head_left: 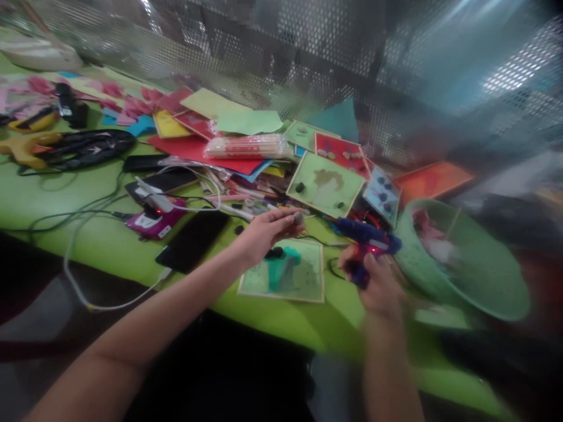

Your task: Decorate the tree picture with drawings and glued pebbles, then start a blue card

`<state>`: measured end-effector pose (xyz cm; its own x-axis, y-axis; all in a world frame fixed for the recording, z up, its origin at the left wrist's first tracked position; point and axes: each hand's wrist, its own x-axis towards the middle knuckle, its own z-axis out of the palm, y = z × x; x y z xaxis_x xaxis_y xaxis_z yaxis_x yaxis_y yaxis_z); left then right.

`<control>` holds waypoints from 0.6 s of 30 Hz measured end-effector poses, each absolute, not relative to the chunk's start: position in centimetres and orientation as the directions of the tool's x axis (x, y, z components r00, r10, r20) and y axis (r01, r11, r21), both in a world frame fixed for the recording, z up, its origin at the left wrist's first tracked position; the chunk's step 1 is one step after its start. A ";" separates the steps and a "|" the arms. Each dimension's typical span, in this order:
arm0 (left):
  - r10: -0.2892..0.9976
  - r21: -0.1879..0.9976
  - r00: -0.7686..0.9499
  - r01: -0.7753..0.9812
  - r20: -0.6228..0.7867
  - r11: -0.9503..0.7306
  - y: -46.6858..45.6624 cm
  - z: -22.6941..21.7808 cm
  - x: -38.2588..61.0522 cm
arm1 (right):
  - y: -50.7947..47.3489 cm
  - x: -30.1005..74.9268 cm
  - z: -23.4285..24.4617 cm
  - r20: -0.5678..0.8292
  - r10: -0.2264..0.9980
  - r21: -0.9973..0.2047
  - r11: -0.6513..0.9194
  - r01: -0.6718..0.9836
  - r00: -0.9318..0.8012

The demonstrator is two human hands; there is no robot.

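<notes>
Green card (301,276) with a teal painted shape lies flat on the table (105,246), straight in front of you, between your two hands. Your left hand (264,234) pinches a small grey pebble (298,218) at its fingertips, held in the air just above the card's 12 o'clock edge. Your right hand (380,284) is clenched around the handle of the blue glue gun (367,239), at 3 o'clock of the card, with the nozzle pointing left toward the pebble and a red light glowing on it.

By my reading you are early on this card. One or two dark stones (275,253) sit at its upper left, and the grey pebble is not yet stuck down; blur hides whether it carries glue. At 12 o'clock of the card, a green card (325,186), a red one (341,153) and a blue one (382,198) already bear stones and look finished. A green bowl (484,305) stands at 3 o'clock, beyond the gun, and a dark phone (193,240) lies at 9 o'clock.
</notes>
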<state>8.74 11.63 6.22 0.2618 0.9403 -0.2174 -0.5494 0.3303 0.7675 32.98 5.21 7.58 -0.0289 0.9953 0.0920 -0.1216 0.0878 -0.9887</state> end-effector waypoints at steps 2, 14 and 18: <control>0.939 0.766 0.263 -0.548 -0.222 0.335 11.9 6.0 8.7 | 5.2 33.1 7.3 0.068 0.997 -0.991 0.063 -0.116 -0.033; 0.927 0.783 0.286 -0.506 -0.244 0.362 11.6 4.1 8.0 | 5.1 32.7 6.3 0.020 0.999 -1.000 0.020 0.015 -0.048; 0.931 0.778 0.292 -0.524 -0.218 0.347 11.3 4.0 8.2 | 5.0 32.7 5.8 0.027 0.997 -0.998 0.031 0.062 -0.076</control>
